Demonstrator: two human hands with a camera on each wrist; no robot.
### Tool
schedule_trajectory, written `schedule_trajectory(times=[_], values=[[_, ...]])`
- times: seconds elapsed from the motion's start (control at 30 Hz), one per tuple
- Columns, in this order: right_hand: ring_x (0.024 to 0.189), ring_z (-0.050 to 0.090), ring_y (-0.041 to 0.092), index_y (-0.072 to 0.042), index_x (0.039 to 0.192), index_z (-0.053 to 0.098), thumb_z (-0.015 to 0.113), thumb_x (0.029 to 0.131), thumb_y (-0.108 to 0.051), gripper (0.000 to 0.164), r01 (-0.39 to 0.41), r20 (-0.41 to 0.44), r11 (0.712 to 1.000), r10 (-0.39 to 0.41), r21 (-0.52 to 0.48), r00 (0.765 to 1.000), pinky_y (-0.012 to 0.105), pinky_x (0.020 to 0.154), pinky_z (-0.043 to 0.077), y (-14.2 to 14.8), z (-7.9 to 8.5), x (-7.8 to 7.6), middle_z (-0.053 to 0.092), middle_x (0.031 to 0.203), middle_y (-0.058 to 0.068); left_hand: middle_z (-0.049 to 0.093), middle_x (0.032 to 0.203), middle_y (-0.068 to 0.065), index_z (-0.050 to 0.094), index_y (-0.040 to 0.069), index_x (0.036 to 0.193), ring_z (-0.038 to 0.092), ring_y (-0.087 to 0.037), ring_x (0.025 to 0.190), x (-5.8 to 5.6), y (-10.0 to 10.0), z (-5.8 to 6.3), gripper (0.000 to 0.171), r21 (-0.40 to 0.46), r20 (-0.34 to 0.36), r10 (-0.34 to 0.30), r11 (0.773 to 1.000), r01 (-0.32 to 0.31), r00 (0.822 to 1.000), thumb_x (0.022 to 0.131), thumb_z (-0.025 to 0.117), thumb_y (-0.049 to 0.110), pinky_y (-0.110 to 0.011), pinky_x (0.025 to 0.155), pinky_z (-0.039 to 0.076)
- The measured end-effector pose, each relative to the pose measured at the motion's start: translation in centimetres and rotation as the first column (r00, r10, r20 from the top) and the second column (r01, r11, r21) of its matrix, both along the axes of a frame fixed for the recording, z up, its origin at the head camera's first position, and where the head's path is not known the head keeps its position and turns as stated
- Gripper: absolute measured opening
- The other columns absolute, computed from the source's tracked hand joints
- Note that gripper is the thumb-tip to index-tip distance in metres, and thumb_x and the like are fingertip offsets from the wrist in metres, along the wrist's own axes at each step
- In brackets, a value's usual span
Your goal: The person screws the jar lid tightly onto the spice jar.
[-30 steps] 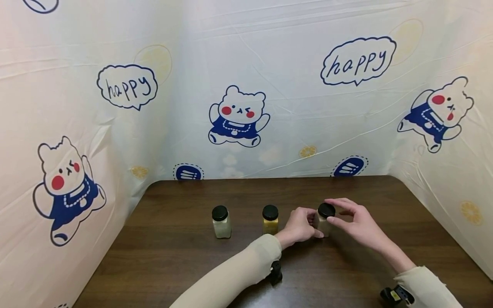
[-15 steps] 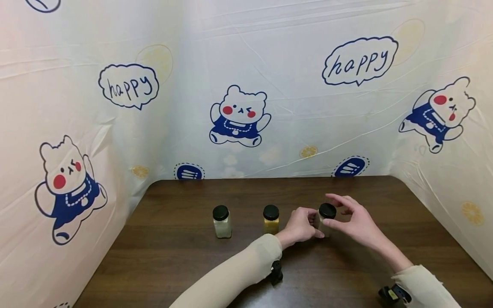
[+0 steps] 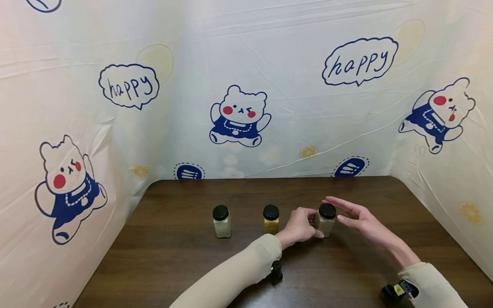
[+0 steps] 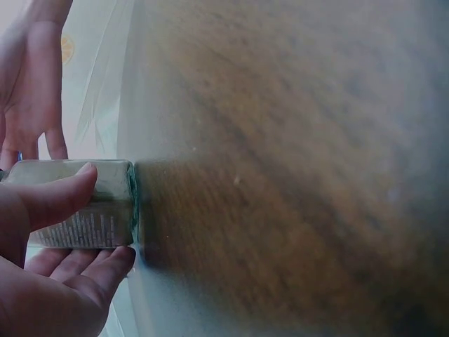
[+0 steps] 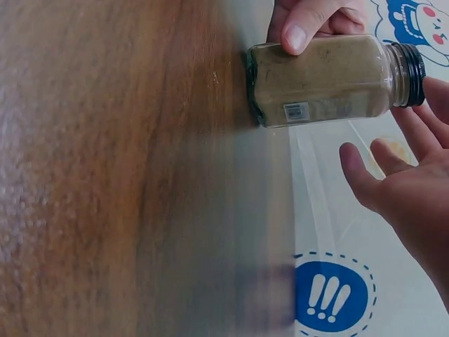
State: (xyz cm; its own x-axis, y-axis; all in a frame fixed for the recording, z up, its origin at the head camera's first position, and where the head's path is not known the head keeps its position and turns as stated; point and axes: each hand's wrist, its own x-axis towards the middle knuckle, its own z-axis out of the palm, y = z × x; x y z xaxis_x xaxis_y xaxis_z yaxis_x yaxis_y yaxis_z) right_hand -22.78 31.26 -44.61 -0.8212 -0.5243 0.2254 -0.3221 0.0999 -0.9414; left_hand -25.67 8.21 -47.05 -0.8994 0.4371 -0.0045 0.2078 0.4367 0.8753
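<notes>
A square glass spice jar (image 3: 327, 223) with a black lid and a beige-brown powder inside stands upright on the table. My left hand (image 3: 300, 226) grips its lower body from the left, thumb on one side and fingers on the other. A barcode label (image 5: 296, 111) shows on the glass in the right wrist view. Around the black lid (image 5: 415, 76), my right hand (image 3: 360, 218) is spread with loosely straight fingers, the thumb a little off the jar's right side. Just left of my left hand is a second jar (image 3: 271, 226) with yellow contents, partly behind the wrist.
A third black-lidded jar (image 3: 222, 229) with pale greenish contents stands farther left on the dark wooden table (image 3: 173, 256). A white printed curtain (image 3: 292, 107) with cartoon bears encloses the table at the back and sides.
My right hand's thumb has come off the front of the jar and moved right, and the fingers have opened out. The left hand and jars stay in place.
</notes>
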Motion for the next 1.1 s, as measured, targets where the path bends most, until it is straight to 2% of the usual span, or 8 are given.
schedule_trajectory(times=[0.07, 0.27, 0.47, 0.63, 0.9, 1.1], values=[[0.145, 0.044, 0.009, 0.0, 0.161, 0.037, 0.047, 0.111, 0.0, 0.052, -0.01, -0.002, 1.0, 0.01, -0.003, 1.0, 0.022, 0.107, 0.042, 0.0, 0.0, -0.1, 0.043, 0.161, 0.023, 0.069, 0.088, 0.013, 0.08, 0.016, 0.109, 0.062, -0.002, 0.082, 0.0, 0.0, 0.0, 0.039, 0.001, 0.004, 0.0, 1.0, 0.0, 1.0, 0.076, 0.095, 0.003, -0.024, 0.08, 0.053], [0.144, 0.045, 0.007, 0.002, 0.16, 0.038, 0.045, 0.111, 0.0, 0.05, -0.015, -0.001, 1.0, 0.015, -0.014, 1.0, 0.022, 0.108, 0.042, -0.1, 0.2, -0.1, 0.051, 0.158, 0.008, 0.069, 0.088, 0.012, 0.079, 0.015, 0.109, 0.062, -0.002, 0.082, -0.1, 0.0, 0.1, 0.039, -0.004, 0.004, -0.002, 1.0, 0.002, 1.0, 0.076, 0.095, 0.003, -0.024, 0.08, 0.052], [0.143, 0.046, 0.008, 0.003, 0.159, 0.039, 0.047, 0.111, 0.0, 0.049, -0.009, 0.011, 1.0, 0.009, -0.01, 1.0, 0.021, 0.107, 0.042, -0.2, 0.2, -0.1, 0.044, 0.159, 0.026, 0.067, 0.085, 0.012, 0.079, 0.016, 0.107, 0.06, -0.003, 0.079, 0.0, 0.0, 0.1, 0.038, 0.0, 0.007, -0.001, 1.0, 0.001, 1.0, 0.076, 0.095, 0.003, -0.024, 0.078, 0.051], [0.142, 0.048, 0.009, 0.005, 0.158, 0.041, 0.049, 0.111, -0.002, 0.048, 0.019, 0.012, 1.0, -0.019, 0.004, 1.0, 0.021, 0.106, 0.043, -0.4, 0.2, 0.0, 0.044, 0.157, 0.03, 0.066, 0.084, 0.011, 0.079, 0.016, 0.106, 0.059, -0.004, 0.077, 0.1, 0.0, 0.1, 0.036, 0.0, 0.005, -0.004, 1.0, 0.004, 1.0, 0.076, 0.095, 0.003, -0.024, 0.076, 0.05], [0.138, 0.05, 0.006, 0.002, 0.153, 0.051, 0.058, 0.109, -0.009, 0.046, 0.142, 0.022, 0.987, -0.143, 0.073, 0.989, 0.019, 0.102, 0.044, -0.8, 0.4, 0.5, 0.055, 0.152, 0.02, 0.069, 0.086, 0.012, 0.079, 0.016, 0.109, 0.062, -0.002, 0.08, 0.0, 0.0, 0.0, 0.039, 0.009, 0.009, -0.006, 1.0, 0.006, 1.0, 0.076, 0.095, 0.002, -0.024, 0.078, 0.052], [0.131, 0.057, 0.006, 0.0, 0.15, 0.055, 0.065, 0.105, -0.011, 0.047, 0.211, 0.008, 0.972, -0.213, 0.103, 0.977, 0.021, 0.099, 0.048, -1.0, 0.5, 0.7, 0.056, 0.15, 0.023, 0.07, 0.088, 0.012, 0.079, 0.015, 0.11, 0.063, -0.002, 0.082, 0.0, -0.1, 0.0, 0.04, 0.013, 0.011, -0.004, 1.0, 0.003, 1.0, 0.075, 0.095, 0.002, -0.024, 0.08, 0.053]])
